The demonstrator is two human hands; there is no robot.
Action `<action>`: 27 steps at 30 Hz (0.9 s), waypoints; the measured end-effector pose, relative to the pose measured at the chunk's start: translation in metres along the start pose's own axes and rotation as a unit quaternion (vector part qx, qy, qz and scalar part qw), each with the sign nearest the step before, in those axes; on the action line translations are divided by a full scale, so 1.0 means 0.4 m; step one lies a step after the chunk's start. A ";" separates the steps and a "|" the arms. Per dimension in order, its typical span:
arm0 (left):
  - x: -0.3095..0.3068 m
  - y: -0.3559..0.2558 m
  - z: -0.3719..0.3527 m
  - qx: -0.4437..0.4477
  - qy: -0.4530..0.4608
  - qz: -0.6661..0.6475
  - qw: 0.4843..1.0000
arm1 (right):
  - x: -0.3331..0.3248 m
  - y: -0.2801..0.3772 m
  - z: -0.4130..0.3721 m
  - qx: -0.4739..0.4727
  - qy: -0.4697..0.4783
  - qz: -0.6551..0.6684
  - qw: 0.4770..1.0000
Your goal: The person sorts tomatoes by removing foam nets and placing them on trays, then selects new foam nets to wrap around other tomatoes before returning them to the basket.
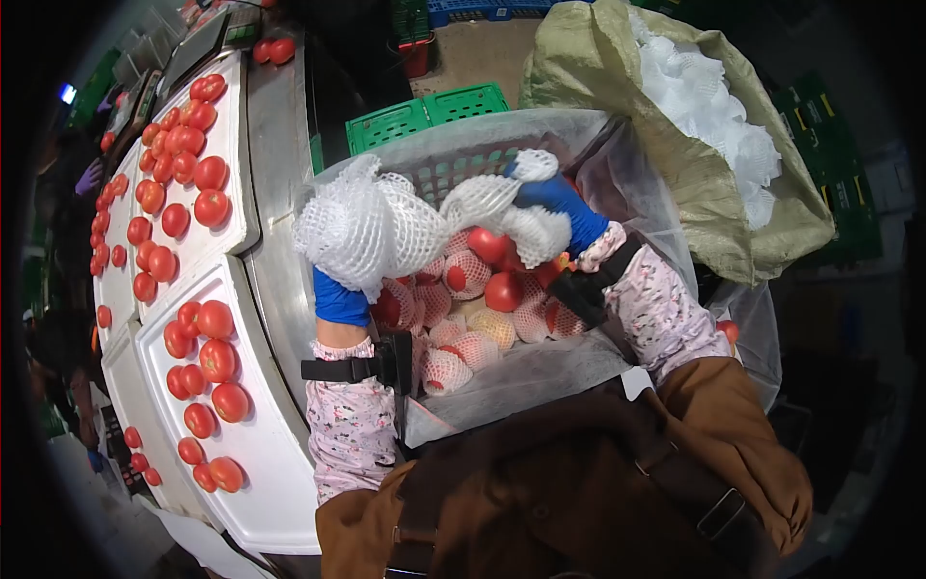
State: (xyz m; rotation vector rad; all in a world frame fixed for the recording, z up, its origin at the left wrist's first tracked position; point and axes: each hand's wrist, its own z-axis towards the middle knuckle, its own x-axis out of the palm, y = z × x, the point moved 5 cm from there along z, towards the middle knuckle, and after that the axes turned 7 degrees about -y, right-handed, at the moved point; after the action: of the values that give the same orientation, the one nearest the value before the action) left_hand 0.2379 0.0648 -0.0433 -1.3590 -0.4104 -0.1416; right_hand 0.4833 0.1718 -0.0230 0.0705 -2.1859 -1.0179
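Observation:
My left hand (pixel 340 295), in a blue glove, is closed on a bunch of white foam net sleeves (pixel 371 224), which hides its fingers. Over the far right part of the lined crate (pixel 569 362), my blue-gloved right hand (pixel 567 206) grips more white foam net sleeves (pixel 487 201). A strip of netting stretches between both hands. Beneath them lie several tomatoes in foam nets (pixel 467 274), along with bare red tomatoes (pixel 503 290). A clear plastic liner (pixel 434 135) covers the crate's walls.
On the left, white trays (pixel 275 516) hold several loose tomatoes (pixel 218 360) beside a metal counter edge (pixel 280 207). A large sack (pixel 588 58) of white foam nets (pixel 699 92) stands at right. A green crate (pixel 424 114) lies beyond. Another person's purple-gloved hand (pixel 89 178) shows far left.

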 end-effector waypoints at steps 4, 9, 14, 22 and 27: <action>0.003 -0.017 -0.001 0.038 -0.008 0.197 0.980 | 0.085 -0.036 -0.082 -0.054 0.131 -0.543 0.828; -0.038 0.069 0.009 -0.034 0.009 -0.083 0.996 | 0.104 -0.303 -0.110 0.083 0.256 -0.547 0.793; -0.033 0.051 0.006 -0.030 -0.021 -0.114 0.993 | 0.153 -0.348 -0.146 0.004 0.206 -0.756 0.622; -0.014 -0.021 0.008 0.026 -0.068 0.148 0.986 | 0.105 -0.306 -0.145 -0.071 0.165 -0.658 0.731; -0.011 0.022 -0.001 -0.084 -0.071 -0.213 0.971 | 0.109 -0.096 -0.142 -0.100 0.095 -0.502 0.854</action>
State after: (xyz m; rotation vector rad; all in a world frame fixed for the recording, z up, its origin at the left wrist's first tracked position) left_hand 0.2368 0.0656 -0.0531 -1.4354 -0.8242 -0.4434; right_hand 0.4775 0.0942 0.0007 1.2650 -1.7863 -1.6809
